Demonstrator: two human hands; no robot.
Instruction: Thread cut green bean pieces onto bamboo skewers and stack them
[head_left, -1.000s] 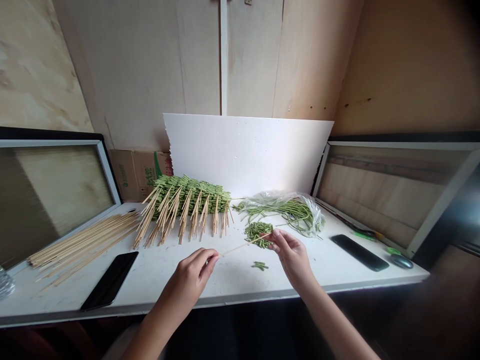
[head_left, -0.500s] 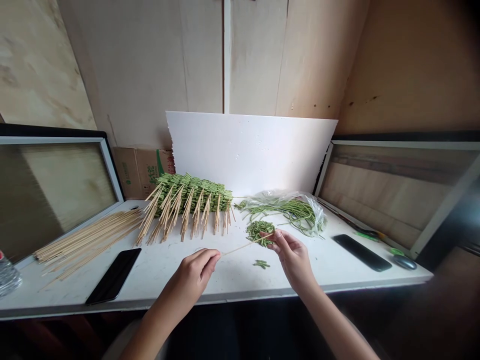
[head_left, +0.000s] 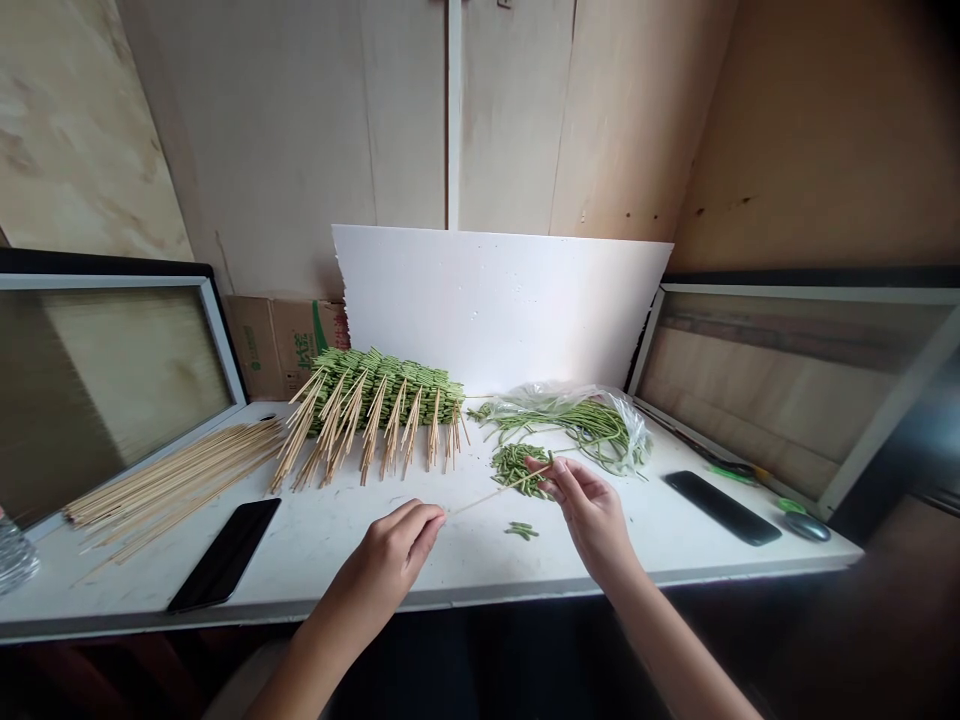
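My left hand (head_left: 396, 545) is closed around one end of a thin bamboo skewer (head_left: 486, 498), which slants up to the right. At its other end, my right hand (head_left: 592, 508) pinches a short green bean piece (head_left: 551, 458) at the skewer's tip. Whether the tip has pierced the bean is hard to make out. Just behind the right fingers lies a pile of cut green bean pieces (head_left: 512, 462), partly hidden by them. A few loose bean pieces (head_left: 521, 530) rest on the white table (head_left: 465, 570) below the skewer.
Stacked bean skewers (head_left: 390, 385) stand at the back left, sticks pointing forward. Loose bamboo skewers (head_left: 180, 470) and a black phone (head_left: 225, 555) lie left. Long beans (head_left: 592, 420) in a plastic bag sit back right, near another dark phone (head_left: 721, 508) and a mouse (head_left: 807, 526).
A bean piece now shows upright between the right fingertips at the skewer's tip. Both hands have stayed nearly in place, and the view has shifted slightly.
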